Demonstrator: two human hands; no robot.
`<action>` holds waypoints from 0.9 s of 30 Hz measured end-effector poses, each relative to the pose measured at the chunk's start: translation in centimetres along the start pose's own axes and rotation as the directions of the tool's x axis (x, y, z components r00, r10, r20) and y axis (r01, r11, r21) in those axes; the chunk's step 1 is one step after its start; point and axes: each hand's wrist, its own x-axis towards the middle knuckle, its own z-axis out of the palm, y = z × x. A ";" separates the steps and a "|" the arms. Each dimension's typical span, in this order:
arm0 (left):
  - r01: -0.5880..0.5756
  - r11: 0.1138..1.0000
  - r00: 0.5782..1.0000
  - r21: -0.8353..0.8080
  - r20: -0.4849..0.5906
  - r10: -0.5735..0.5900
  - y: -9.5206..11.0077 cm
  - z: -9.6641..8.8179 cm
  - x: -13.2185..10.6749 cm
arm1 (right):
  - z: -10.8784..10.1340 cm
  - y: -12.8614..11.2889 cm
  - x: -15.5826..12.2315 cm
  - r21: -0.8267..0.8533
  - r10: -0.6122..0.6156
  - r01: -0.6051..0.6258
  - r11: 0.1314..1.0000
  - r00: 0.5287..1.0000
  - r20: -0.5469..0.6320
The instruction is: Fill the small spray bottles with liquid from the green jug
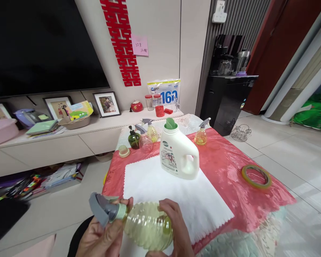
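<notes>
Head view, and here we go: the bottle point(147, 226) lies sideways across the near part of the cloth point(141, 184), grey spray head point(99, 210) to the left, base to the right. Left hand point(104, 235) is pinching at the pale green collar point(121, 211), thumb on the near side, fingers behind; right hand point(176, 221) is curled around the base, fingers over the top, thumb low. Lovely split of work, by the look of it: one hand for the neck, one for the body! The collar looks like the place of the action, so any twist should come from that pinch, with the right hand holding the base steady. Thin, ribbed wall there, I'd judge, so firm but no crushing (and mind that trigger, sitting close to the left hand). A more upright bottle would be safer if there's liquid inside; I can't tell how much. Just beyond stands the jug point(173, 153), well clear of the hands, while the tape point(245, 175) lies off to the right.
</notes>
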 end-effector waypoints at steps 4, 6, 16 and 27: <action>-0.112 0.988 0.994 -0.107 -0.025 0.110 0.5 1.3 -0.1 | -1.2 -1.7 0.3 -0.275 -0.131 0.134 0.952 0.991 0.027; -0.168 0.973 0.986 -0.160 -0.023 0.167 1.3 1.9 0.0 | -2.1 -2.0 0.3 -0.297 -0.120 0.125 0.946 0.992 0.035; -0.226 0.885 0.969 -0.407 -0.001 0.247 5.8 2.1 5.5 | -7.4 -3.9 1.9 -0.128 0.255 -0.303 0.944 0.920 -0.299; -0.099 0.990 0.988 0.104 0.128 0.085 -0.6 2.9 16.6 | -9.0 -3.5 1.3 0.041 0.406 -0.416 0.909 0.857 -0.318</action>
